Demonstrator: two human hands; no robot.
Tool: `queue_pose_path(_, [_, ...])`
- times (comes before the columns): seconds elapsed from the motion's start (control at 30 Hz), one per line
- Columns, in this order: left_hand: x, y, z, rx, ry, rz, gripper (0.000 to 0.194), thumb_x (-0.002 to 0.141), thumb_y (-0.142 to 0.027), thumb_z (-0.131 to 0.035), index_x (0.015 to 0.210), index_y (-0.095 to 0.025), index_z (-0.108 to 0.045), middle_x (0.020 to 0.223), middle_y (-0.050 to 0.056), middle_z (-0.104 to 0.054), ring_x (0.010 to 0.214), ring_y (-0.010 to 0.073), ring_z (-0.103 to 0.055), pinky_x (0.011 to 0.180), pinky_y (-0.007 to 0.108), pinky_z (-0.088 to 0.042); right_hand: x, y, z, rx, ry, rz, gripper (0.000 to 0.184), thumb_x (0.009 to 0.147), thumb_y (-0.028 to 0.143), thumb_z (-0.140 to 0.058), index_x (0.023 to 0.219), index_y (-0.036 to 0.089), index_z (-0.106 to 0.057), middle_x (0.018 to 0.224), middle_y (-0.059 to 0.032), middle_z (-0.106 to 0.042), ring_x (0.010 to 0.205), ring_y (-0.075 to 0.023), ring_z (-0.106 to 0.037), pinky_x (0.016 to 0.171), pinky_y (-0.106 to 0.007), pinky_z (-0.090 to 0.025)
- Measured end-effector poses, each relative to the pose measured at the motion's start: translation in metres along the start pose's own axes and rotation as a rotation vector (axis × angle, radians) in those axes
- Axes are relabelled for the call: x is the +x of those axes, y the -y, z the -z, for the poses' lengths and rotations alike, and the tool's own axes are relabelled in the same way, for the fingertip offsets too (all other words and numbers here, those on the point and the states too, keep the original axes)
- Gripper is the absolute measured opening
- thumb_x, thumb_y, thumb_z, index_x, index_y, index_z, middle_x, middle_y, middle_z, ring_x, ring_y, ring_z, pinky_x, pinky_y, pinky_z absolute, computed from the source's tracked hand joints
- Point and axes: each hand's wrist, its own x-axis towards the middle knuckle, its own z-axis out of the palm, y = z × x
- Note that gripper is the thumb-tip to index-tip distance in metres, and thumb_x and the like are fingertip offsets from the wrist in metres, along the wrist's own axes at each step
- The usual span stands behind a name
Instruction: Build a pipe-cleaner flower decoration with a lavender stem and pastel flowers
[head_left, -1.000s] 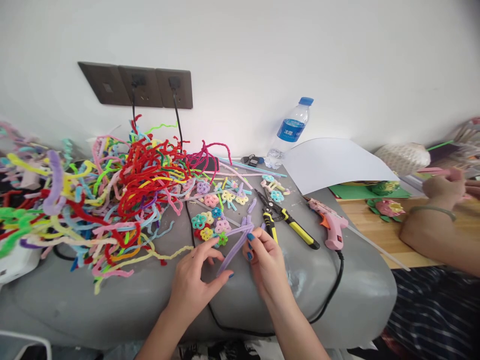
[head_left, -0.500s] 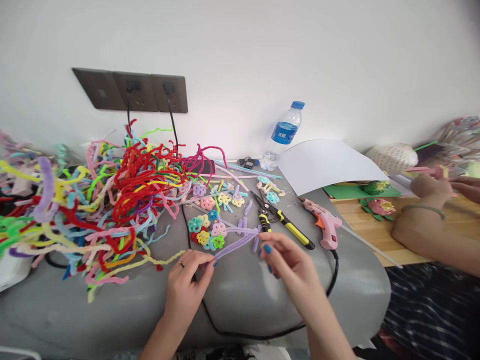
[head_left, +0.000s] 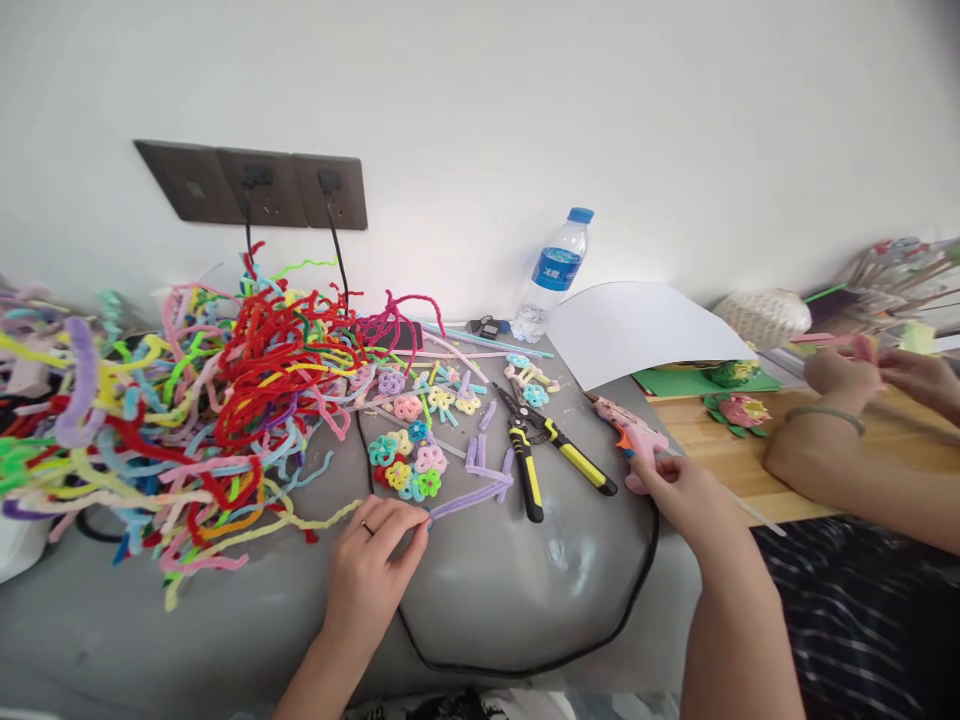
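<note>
My left hand (head_left: 373, 558) pinches the near end of a lilac pipe cleaner (head_left: 471, 494) that lies across the grey padded surface (head_left: 487, 590). My right hand (head_left: 679, 490) has reached to the right and closes round the handle of the pink glue gun (head_left: 628, 431). Between the two hands lie yellow-handled pliers (head_left: 541, 444). Just beyond the lilac piece sit several small pipe-cleaner flowers (head_left: 409, 462) in teal, yellow, pink and green.
A big tangle of coloured pipe cleaners (head_left: 187, 400) covers the left. A water bottle (head_left: 551, 272) and a white sheet (head_left: 637, 325) stand at the back. The gun's black cord (head_left: 525, 665) loops along the front. Another person's hands (head_left: 870, 375) work at a wooden table, right.
My right hand let go of the lilac pipe cleaner and moved right to the glue gun. My left hand kept its pinch on the near end.
</note>
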Motion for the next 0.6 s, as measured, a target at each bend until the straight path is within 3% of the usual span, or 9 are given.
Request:
queue_pose_path(0.17, [-0.001, 0.0, 0.0, 0.052, 0.007, 0.014, 0.014, 0.094, -0.01, -0.062, 0.092, -0.023, -0.066, 0.082, 0.0, -0.068, 0.072, 0.0147, -0.061, 0.072, 0.028, -0.051, 0.003, 0.0, 0.014, 0.082, 0.068, -0.019, 0.033, 0.064, 0.05, -0.067, 0.044, 0.024, -0.062, 0.047, -0.0075, -0.063, 0.047, -0.0227, -0.054, 0.047, -0.034, -0.036])
queue_pose_path(0.27, [-0.002, 0.001, -0.002, 0.074, 0.023, 0.019, 0.013, 0.094, -0.01, -0.062, 0.091, -0.023, -0.065, 0.082, 0.0, -0.065, 0.072, 0.0148, -0.061, 0.073, 0.028, -0.05, -0.01, -0.006, 0.017, 0.317, 0.022, -0.03, 0.033, 0.064, 0.054, -0.067, 0.054, 0.023, -0.066, 0.054, -0.0085, -0.066, 0.052, -0.0227, -0.056, 0.047, -0.033, -0.039])
queue_pose_path(0.37, [-0.003, 0.003, -0.003, 0.098, 0.066, 0.01, 0.013, 0.094, -0.01, -0.061, 0.09, -0.022, -0.063, 0.081, 0.0, -0.064, 0.074, 0.0155, -0.06, 0.074, 0.028, -0.049, -0.036, -0.009, 0.014, 0.701, 0.038, -0.041, 0.04, 0.065, 0.059, -0.074, 0.078, 0.022, -0.07, 0.075, -0.0107, -0.076, 0.058, -0.0234, -0.063, 0.047, -0.032, -0.044])
queue_pose_path(0.5, [-0.003, 0.003, -0.005, 0.132, 0.098, 0.006, 0.015, 0.094, -0.008, -0.06, 0.088, -0.022, -0.06, 0.08, -0.001, -0.063, 0.073, 0.0157, -0.058, 0.073, 0.028, -0.047, -0.082, -0.004, 0.011, 0.988, 0.091, -0.035, 0.041, 0.068, 0.054, -0.085, 0.079, 0.021, -0.065, 0.073, -0.0061, -0.072, 0.052, -0.0153, -0.057, 0.045, -0.026, -0.043])
queue_pose_path(0.6, [-0.004, 0.003, -0.005, 0.152, 0.109, 0.012, 0.016, 0.094, -0.007, -0.06, 0.089, -0.022, -0.06, 0.08, -0.001, -0.063, 0.074, 0.0161, -0.058, 0.073, 0.028, -0.047, -0.11, 0.004, 0.007, 1.053, 0.178, -0.018, 0.044, 0.077, 0.054, -0.083, 0.096, 0.02, -0.065, 0.057, 0.0031, -0.057, 0.044, -0.0093, -0.04, 0.041, -0.021, -0.028])
